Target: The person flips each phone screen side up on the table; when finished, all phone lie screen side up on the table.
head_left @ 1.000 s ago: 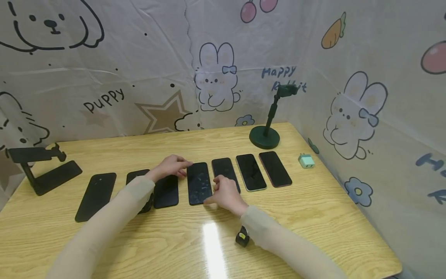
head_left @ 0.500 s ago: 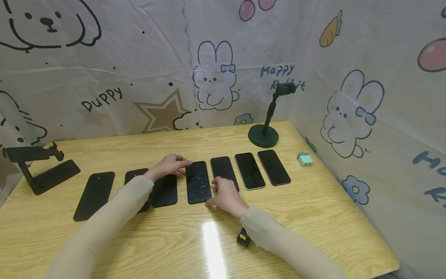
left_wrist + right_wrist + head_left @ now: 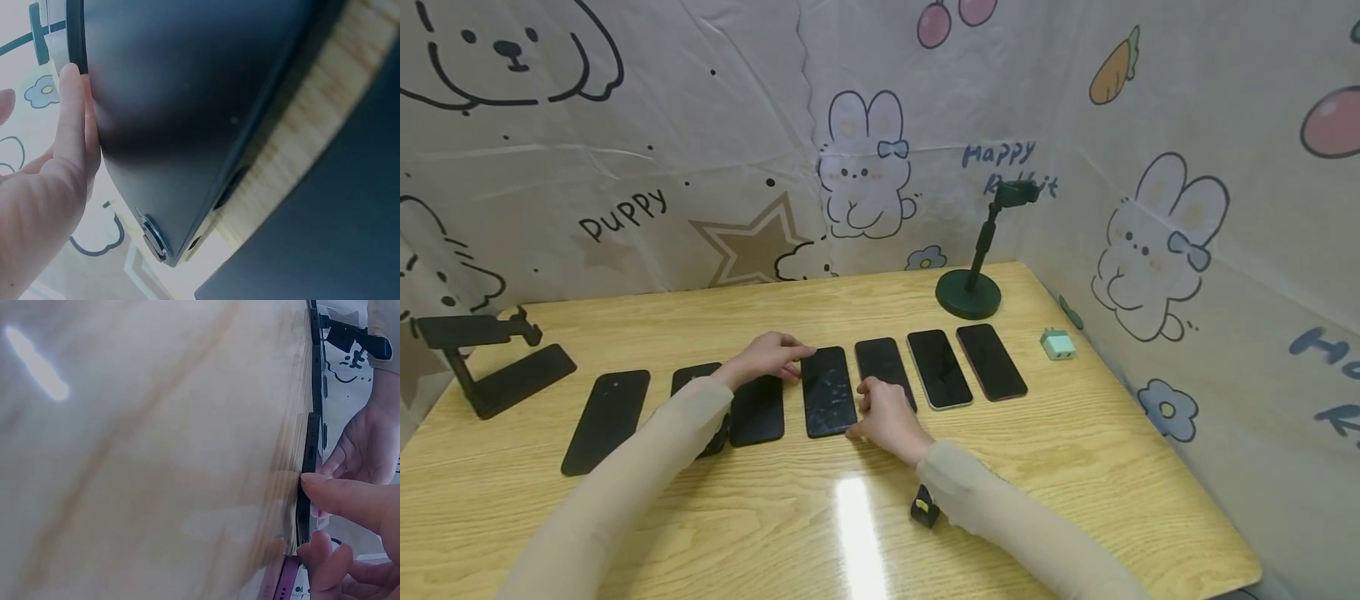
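Note:
In the head view, a row of dark smartphones lies flat on the table. My left hand (image 3: 767, 357) reaches over the row and touches the far left corner of the middle smartphone (image 3: 829, 392), which has a smudged screen. At that smartphone's near right corner is my right hand (image 3: 891, 419). The right wrist view shows my right thumb (image 3: 350, 497) against the smartphone's near edge (image 3: 304, 512), with the other fingers bent beside its corner. Under my left wrist lies another black smartphone (image 3: 757, 410). The left wrist view shows a straight finger (image 3: 72, 119) at a smartphone's edge.
Further smartphones lie left (image 3: 606, 421) and right (image 3: 938, 369), close beside my hands. A round-based green phone stand (image 3: 967, 294) stands at the back. A black folding stand (image 3: 482, 358) is far left. A mint charger plug (image 3: 1057, 344) sits at right. A small black object (image 3: 924, 507) is beside my right sleeve.
My right thumb has slid slightly right along the middle smartphone's near edge, to its corner. My left hand stays in place. The head view shifts slightly.

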The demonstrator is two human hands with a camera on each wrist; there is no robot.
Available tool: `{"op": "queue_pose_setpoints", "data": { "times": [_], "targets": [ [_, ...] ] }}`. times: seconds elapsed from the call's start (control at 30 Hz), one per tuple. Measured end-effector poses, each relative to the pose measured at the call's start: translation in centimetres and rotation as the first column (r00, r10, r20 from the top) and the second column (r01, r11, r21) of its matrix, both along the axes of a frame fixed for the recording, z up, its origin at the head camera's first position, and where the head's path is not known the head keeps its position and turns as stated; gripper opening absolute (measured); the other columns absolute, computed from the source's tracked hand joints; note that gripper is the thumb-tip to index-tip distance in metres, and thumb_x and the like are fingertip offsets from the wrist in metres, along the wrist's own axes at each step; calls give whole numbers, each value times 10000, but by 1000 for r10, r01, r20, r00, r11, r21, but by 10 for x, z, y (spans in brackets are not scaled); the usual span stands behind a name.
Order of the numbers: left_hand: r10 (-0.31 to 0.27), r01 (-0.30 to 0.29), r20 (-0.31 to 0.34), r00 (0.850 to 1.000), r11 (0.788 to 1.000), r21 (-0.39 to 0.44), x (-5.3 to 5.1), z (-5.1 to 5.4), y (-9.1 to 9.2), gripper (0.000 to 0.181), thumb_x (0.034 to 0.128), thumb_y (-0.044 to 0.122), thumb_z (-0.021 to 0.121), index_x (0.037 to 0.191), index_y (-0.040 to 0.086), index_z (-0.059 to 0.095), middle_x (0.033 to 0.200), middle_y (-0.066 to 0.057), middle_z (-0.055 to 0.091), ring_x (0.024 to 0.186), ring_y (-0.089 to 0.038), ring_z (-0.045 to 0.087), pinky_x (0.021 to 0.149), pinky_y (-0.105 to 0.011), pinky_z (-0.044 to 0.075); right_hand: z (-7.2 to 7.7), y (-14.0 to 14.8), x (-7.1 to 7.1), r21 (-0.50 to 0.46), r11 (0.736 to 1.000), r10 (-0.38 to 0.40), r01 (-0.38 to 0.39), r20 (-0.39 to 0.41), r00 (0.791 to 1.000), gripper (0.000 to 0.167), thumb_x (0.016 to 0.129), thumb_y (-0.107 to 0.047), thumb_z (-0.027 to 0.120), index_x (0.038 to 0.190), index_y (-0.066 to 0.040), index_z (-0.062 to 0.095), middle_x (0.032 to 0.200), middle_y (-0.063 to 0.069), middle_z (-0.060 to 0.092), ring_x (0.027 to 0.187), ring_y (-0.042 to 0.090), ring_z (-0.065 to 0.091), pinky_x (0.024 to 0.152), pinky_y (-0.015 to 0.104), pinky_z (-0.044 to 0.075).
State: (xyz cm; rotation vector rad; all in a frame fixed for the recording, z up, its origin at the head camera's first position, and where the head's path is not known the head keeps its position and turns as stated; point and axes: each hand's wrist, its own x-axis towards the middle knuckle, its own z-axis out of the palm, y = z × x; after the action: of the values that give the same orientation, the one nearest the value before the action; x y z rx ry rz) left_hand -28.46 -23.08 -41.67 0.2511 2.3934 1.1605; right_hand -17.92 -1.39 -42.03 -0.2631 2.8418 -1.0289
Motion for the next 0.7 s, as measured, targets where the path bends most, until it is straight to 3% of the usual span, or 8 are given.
{"op": "queue_pose_setpoints", "data": {
  "times": [0.2, 0.37, 0.5, 0.7],
  "targets": [
    [28, -28, 8, 1000, 999, 27, 3, 1, -7, 552, 989, 339, 512, 1320, -100, 471, 1213, -273, 591, 878, -196, 689, 803, -309, 567, 0, -5, 0, 8, 1000, 17, -17, 4, 1000, 568, 697, -128, 858, 1167, 19, 575, 882, 57, 622, 747, 163, 551, 703, 326, 507],
    [36, -33, -32, 999, 996, 82, 5, 3, -17, 518, 995, 303, 513, 1302, -114, 482, 1206, -281, 580, 893, -227, 685, 791, -321, 573, 3, -15, 6, 52, 997, 55, -54, -21, 998, 577, 721, -248, 848, 1188, -34, 585, 953, 57, 660, 796, 174, 614, 655, 332, 512],
    [58, -51, -133, 989, 997, 55, 6, 6, -30, 476, 984, 326, 534, 1254, -65, 544, 1178, -249, 604, 901, -243, 676, 765, -313, 576, 9, -28, 12, 70, 993, 94, -92, -33, 995, 569, 740, -314, 830, 1201, -76, 597, 989, 39, 676, 825, 180, 636, 638, 336, 513],
    [33, -43, -308, 951, 999, -27, 11, 10, -45, 428, 966, 364, 557, 1209, 16, 608, 1156, -196, 616, 948, -297, 650, 751, -352, 544, 10, -49, 16, 51, 990, 132, -131, -19, 991, 630, 738, -338, 830, 1251, -84, 567, 1029, 27, 668, 822, 138, 620, 629, 285, 496]
  ]
}}
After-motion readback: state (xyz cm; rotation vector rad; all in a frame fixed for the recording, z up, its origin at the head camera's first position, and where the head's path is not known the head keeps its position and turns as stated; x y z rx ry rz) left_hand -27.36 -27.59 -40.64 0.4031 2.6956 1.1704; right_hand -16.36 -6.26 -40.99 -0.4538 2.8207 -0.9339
